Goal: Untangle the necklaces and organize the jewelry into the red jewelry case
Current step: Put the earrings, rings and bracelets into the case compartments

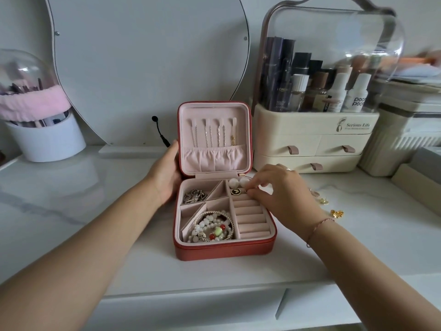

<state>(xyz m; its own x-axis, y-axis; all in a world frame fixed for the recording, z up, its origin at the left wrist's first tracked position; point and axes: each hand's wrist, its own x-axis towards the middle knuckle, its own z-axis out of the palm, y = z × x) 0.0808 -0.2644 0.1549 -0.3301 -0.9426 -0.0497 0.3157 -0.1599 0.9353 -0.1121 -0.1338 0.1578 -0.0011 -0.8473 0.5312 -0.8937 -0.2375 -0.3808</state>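
The white table [119,235] carries a cream cosmetics organizer [310,144] beyond the right fingers. The red jewelry case [222,253] sits open between the hands, its lid upright. The left hand [167,177] grips the case's left side at the hinge, thumb on the lid's edge. The right hand [281,194] bunches its fingertips [253,193] over the top ring roll; whether they pinch anything I cannot tell. Beaded bracelets [212,226] lie left of and nearer than those fingertips. Two pearl earrings [238,182] sit just beside them, and gold earrings [336,213] lie on the table to their right.
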